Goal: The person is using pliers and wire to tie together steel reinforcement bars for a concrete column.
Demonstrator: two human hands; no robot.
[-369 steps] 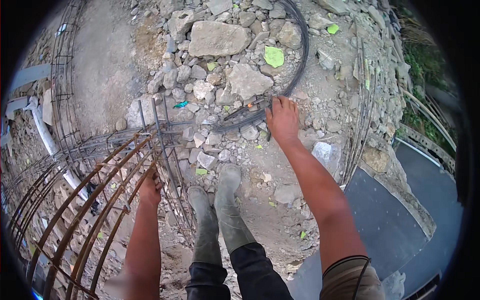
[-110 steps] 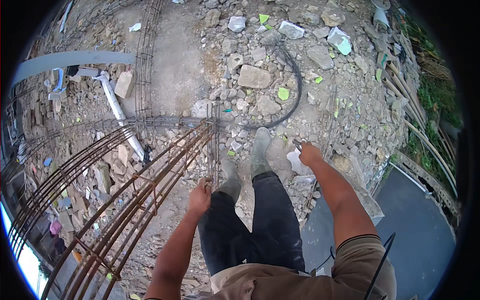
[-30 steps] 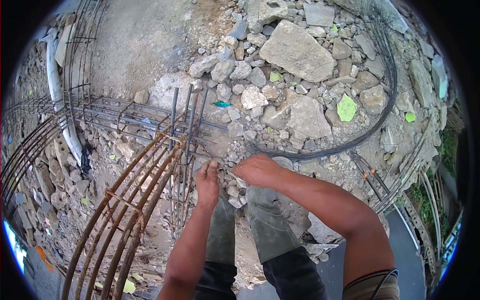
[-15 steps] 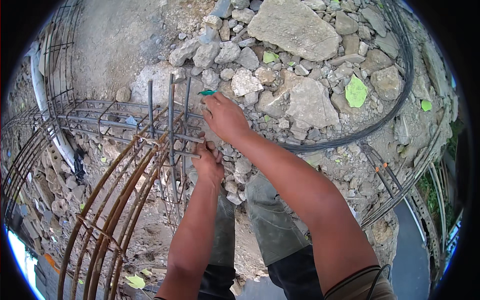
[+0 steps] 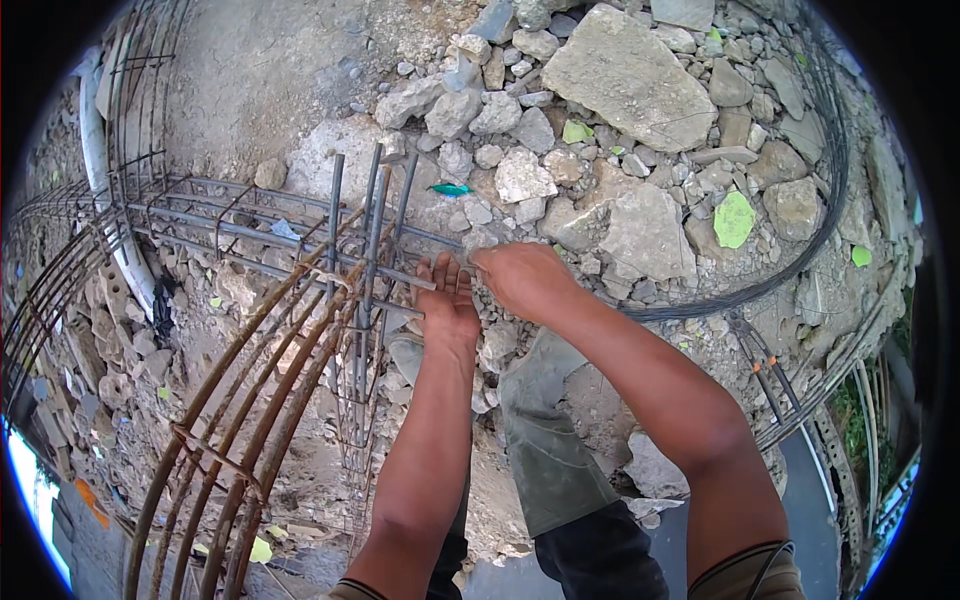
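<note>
My left hand [image 5: 448, 308] is open, palm up, with fingers stretched at the cut ends of the horizontal steel bars [image 5: 408, 279]. Close to those fingertips is my right hand [image 5: 527, 283]; its fingers are curled together, and whatever they hold, if anything, is hidden. Several upright rebar rods [image 5: 372, 215] rise just left of my hands and cross the horizontal bars. Beyond the hands a small green scrap [image 5: 450, 189] lies on the ground.
Rusty curved rebars [image 5: 235, 410] sweep down the left side. A white pipe [image 5: 95, 150] stands far left. Broken stone and a large slab [image 5: 635, 80] cover the far ground. A coil of dark wire [image 5: 740, 297] loops on the right, near long-handled cutters [image 5: 768, 372].
My right hand has come away from the green scrap, toward me and beside my left hand. The left hand's fingers have uncurled. The whole view has shifted slightly.
</note>
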